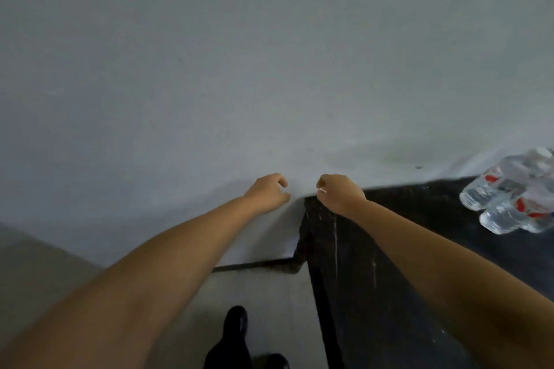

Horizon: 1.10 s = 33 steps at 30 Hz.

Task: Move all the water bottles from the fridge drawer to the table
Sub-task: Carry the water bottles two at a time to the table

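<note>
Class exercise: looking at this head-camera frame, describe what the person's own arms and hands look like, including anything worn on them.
Both arms are bare from the frame's lower edge to the wrists: no sleeves, gloves, watch or bands show. The left hand and right hand carry no visible rings, though the picture is dim and soft. A small pale fleck sits at the right hand's fingers; what it is cannot be told.

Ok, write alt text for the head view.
Two bare arms reach forward, left hand and right hand loosely curled and holding nothing, near a grey wall. Clear water bottles lie on the black table at right.
</note>
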Each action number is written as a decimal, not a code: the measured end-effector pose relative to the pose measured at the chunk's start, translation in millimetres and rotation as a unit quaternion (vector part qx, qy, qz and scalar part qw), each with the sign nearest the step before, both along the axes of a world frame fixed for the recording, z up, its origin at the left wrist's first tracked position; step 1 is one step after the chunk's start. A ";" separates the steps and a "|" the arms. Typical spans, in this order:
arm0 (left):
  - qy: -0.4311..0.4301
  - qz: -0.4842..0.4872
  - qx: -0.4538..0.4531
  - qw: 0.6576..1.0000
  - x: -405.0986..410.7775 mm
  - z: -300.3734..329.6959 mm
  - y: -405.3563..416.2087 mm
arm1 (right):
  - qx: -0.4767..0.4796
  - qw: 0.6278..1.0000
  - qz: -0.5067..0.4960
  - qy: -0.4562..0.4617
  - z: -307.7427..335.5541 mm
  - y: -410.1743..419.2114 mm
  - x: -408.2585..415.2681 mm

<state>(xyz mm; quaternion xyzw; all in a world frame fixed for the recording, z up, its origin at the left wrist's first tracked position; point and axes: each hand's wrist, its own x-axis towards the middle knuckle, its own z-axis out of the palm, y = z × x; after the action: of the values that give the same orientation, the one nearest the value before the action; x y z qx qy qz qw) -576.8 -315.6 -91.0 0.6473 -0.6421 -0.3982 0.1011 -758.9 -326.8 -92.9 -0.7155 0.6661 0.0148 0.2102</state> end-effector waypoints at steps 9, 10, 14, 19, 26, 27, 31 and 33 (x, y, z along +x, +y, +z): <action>-0.068 0.248 -0.029 0.966 177.3 16.1 144.4 | -0.031 0.946 0.321 0.020 14.5 43.7 209.0; -0.063 0.279 -0.029 0.958 195.5 16.8 165.9 | -0.035 0.936 0.350 0.024 17.3 54.8 230.1; -0.037 0.422 -0.027 0.905 266.5 19.3 276.9 | -0.041 0.886 0.462 0.012 24.8 128.5 322.5; -0.036 0.557 -0.032 0.829 309.9 22.2 438.0 | -0.030 0.819 0.573 0.010 26.0 267.7 417.6; -0.114 0.651 -0.017 0.750 327.8 26.3 657.2 | -0.024 0.710 0.703 -0.040 27.3 479.2 497.4; -0.116 0.663 -0.016 0.739 326.6 25.7 686.2 | -0.025 0.694 0.719 -0.037 29.3 506.9 503.0; -0.119 0.742 0.010 0.659 311.5 22.7 797.6 | -0.029 0.603 0.797 -0.014 24.5 615.5 527.9; -0.109 0.783 0.022 0.612 295.5 20.2 849.4 | -0.029 0.558 0.829 -0.008 22.9 669.6 536.3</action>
<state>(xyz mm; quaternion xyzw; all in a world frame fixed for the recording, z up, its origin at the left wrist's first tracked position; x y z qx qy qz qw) -281.3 533.8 -70.7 0.9444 0.1119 -0.1083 0.2895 -222.6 342.8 -70.0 -0.9579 -0.2224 0.1575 0.0897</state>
